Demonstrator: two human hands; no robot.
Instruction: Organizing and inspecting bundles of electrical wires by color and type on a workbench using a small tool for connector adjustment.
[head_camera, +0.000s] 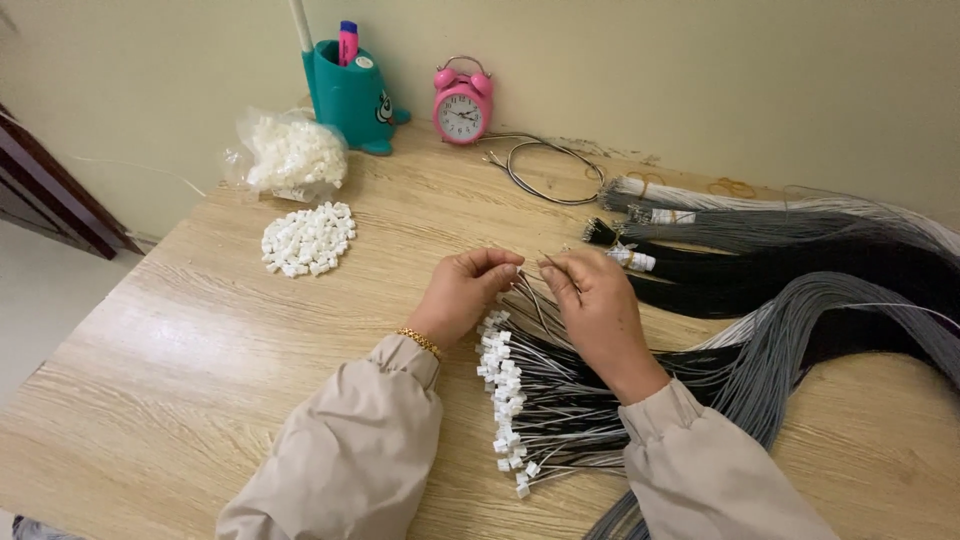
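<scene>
Wooden table (200, 330): both hands' fingers (500, 262) pinch thin wires (535, 295), hiding their tips

A clear plastic bag (290, 152), crumpled and filled with small white pieces, is seen near the far left corner of the desk (180, 340), just beside a teal holder (352, 95). Small white labels with dark print are wrapped around wire bundles toward the far right edge: one (632, 259) on a black bundle, another (672, 216) on a grey bundle. No screens or signs are seen.
</scene>
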